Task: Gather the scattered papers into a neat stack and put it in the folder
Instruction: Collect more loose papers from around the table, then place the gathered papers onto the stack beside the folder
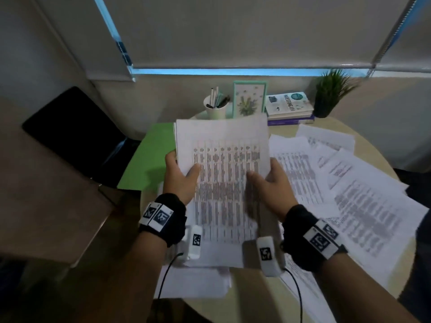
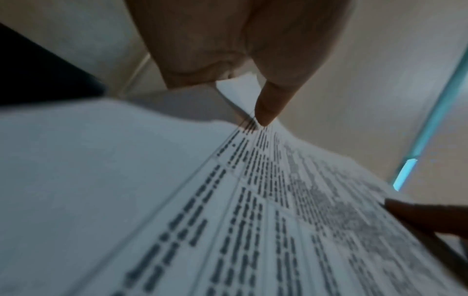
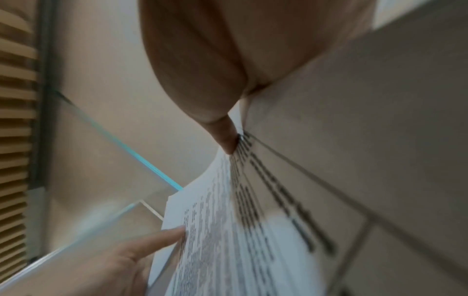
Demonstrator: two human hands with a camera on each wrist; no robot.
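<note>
A bundle of printed sheets [image 1: 224, 164] is held up above the round table, tilted toward me. My left hand [image 1: 180, 177] grips its left edge, thumb on the printed face. My right hand [image 1: 271, 179] grips the right edge the same way. The left wrist view shows my thumb [image 2: 266, 108] pressing on the paper bundle [image 2: 228, 200]. My right thumb [image 3: 225, 136] pinches the sheets [image 3: 228, 230] in the right wrist view. A green folder [image 1: 149, 159] lies flat at the table's left, partly behind the bundle. More loose papers [image 1: 363, 197] are spread over the right half, and some lie below my wrists [image 1: 193, 283].
At the back of the table [image 1: 247, 297] stand a white pen cup [image 1: 215, 107], a framed plant picture [image 1: 249, 99], stacked books [image 1: 289, 108] and a potted plant [image 1: 328, 94]. A dark chair [image 1: 74, 131] stands to the left.
</note>
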